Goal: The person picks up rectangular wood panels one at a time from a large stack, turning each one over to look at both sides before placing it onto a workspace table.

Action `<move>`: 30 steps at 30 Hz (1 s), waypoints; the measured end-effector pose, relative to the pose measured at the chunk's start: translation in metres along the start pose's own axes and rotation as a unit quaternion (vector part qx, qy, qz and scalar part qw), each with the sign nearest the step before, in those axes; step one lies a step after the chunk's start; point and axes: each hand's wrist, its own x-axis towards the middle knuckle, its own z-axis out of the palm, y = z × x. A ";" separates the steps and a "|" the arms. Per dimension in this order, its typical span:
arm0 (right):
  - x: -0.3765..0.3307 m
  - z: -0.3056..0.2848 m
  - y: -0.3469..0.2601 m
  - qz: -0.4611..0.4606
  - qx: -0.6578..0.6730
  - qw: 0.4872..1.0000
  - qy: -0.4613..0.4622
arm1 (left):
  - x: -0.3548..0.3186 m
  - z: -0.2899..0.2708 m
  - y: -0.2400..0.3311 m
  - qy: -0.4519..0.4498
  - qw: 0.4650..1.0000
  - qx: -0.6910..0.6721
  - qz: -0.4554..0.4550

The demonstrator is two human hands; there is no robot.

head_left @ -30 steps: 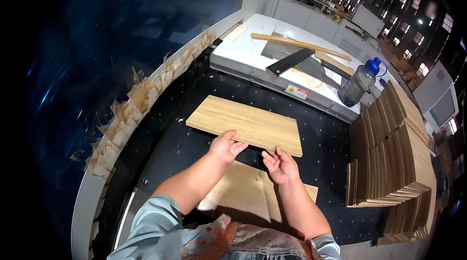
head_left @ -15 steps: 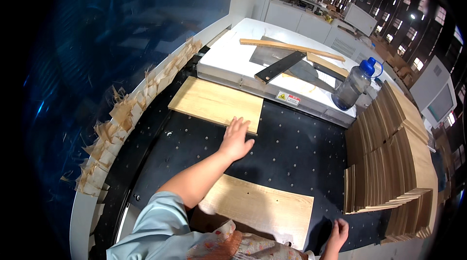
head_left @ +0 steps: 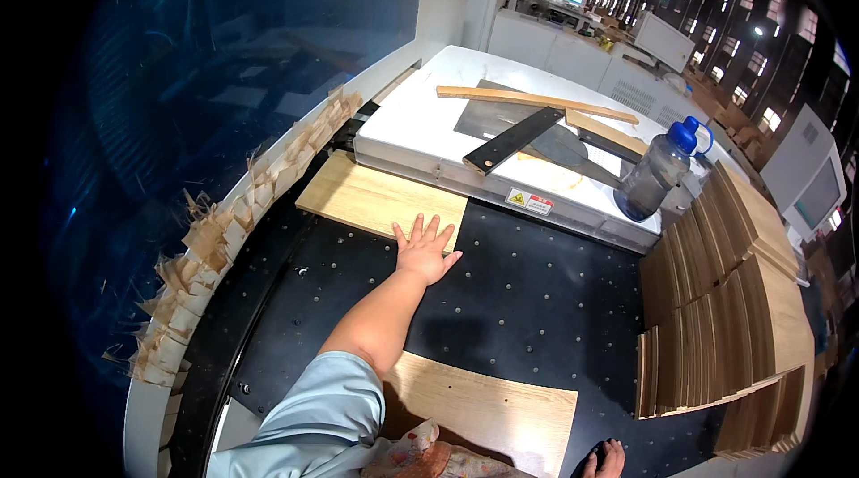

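My left hand [head_left: 424, 251] lies on the near right corner of a light wood-grain board [head_left: 380, 196], its fingers spread flat and nothing gripped. That board rests on the black studded table [head_left: 528, 299], its far edge along the white machine ledge. Nearer to me lies a second wood-grain board [head_left: 483, 406] with small drilled holes; my forearm and clothing cover part of it. My right hand [head_left: 608, 460] is low at the bottom edge, to the right of this board, with fingers curled. The lower edge cuts it off, and whether it holds anything cannot be seen.
A tall stack of boards [head_left: 725, 326] stands at the right. On the white ledge [head_left: 394, 124] are a blue-lidded bottle [head_left: 653, 178], a black bar [head_left: 514, 140] and wood strips [head_left: 537, 102]. A ragged strip curtain [head_left: 215, 245] edges the blue-windowed machine at the left.
My left hand has spread its fingers flatter on the far board, which has slid slightly left along the ledge. My right hand has dropped lower in the view. The view has shifted slightly.
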 end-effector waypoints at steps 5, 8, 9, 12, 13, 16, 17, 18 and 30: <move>0.001 -0.003 -0.002 0.005 0.005 1.000 -0.005 | -0.004 -0.012 0.003 -0.021 0.998 0.017 -0.064; 0.001 -0.002 -0.003 0.007 0.015 1.000 0.004 | 0.000 -0.012 0.001 -0.036 0.997 0.004 -0.066; 0.001 -0.002 -0.004 0.012 0.018 1.000 0.006 | 0.001 -0.013 0.001 -0.040 0.997 0.004 -0.062; 0.002 -0.003 -0.004 0.004 0.027 0.999 0.018 | 0.002 -0.010 -0.001 -0.037 0.998 -0.001 -0.056; 0.001 -0.003 -0.003 0.001 0.030 0.999 0.024 | 0.003 -0.011 -0.001 -0.036 0.998 -0.003 -0.054; -0.001 -0.001 0.000 0.001 0.030 0.999 0.018 | 0.003 -0.012 -0.004 -0.036 0.998 -0.013 -0.052; -0.002 0.000 0.002 0.000 0.030 0.999 0.018 | 0.002 -0.013 -0.004 -0.036 0.998 -0.014 -0.052; -0.003 0.001 0.005 -0.001 0.030 0.999 0.018 | 0.002 -0.014 -0.004 -0.036 0.998 -0.021 -0.049; -0.001 -0.001 0.002 -0.007 0.047 0.998 0.044 | 0.003 -0.017 -0.001 -0.055 0.997 -0.017 -0.050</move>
